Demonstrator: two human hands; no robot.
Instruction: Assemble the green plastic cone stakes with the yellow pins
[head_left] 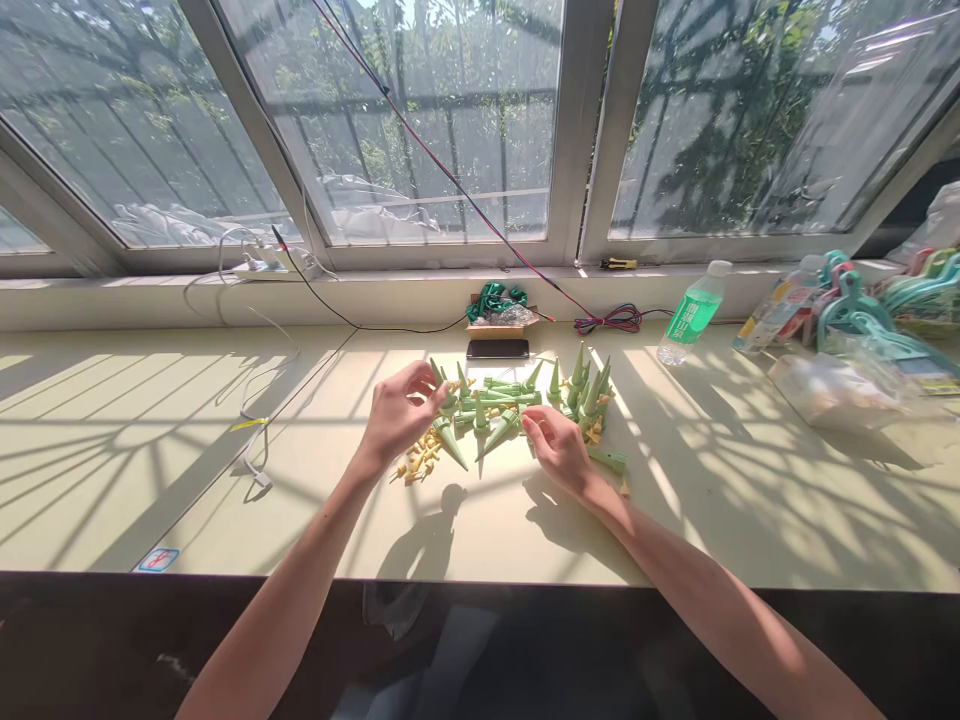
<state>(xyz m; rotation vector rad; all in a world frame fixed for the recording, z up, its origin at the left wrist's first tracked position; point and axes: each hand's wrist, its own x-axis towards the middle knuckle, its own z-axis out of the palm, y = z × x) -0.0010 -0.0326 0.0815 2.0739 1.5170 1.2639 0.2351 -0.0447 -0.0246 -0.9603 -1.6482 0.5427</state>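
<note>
Light green cone-shaped plastic pieces (496,432) and green tubes (487,403) lie and stand in a cluster on the table. Small yellow plastic pieces (421,458) are heaped at its left front, with others among the cones. My left hand (405,408) is over the left side of the cluster, thumb and fingers pinched together beside an upright green cone (437,374). At the right side, my right hand (559,447) has its fingers curled together close to the green parts. What either hand holds is too small or hidden to make out. More cones (591,390) stand beyond my right hand.
Behind the cluster lie a black phone (497,349) and a small box (499,318) of green material. A bottle of green liquid (694,312), another bottle (780,302), a plastic bag (840,390) and hangers (862,310) are at right. Cables (259,460) cross the left side.
</note>
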